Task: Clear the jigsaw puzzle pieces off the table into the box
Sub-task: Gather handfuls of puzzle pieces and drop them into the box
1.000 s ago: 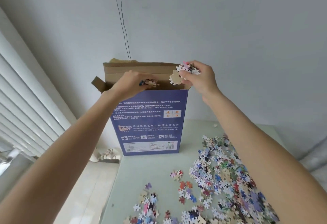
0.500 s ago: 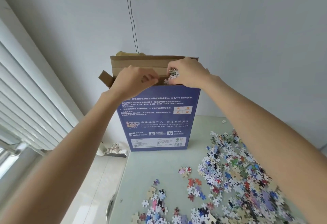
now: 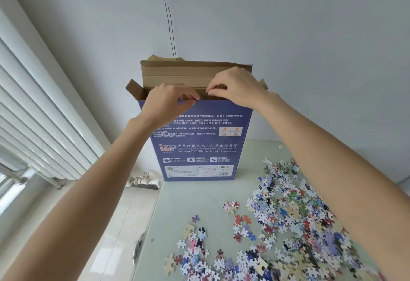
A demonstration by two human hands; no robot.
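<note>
Puzzle pieces point(image 3: 295, 220) lay scattered on the table point(image 3: 184, 203) in front of the upright blue box point(image 3: 196, 145), to its right. Both hands were at the box's open top edge: the left hand point(image 3: 165, 103) curled, fingers pinched together; the right hand point(image 3: 238, 86) pinched too, now showing no pieces, where a second earlier it held a cluster. That handful had likely dropped inside; most pieces remained
</note>
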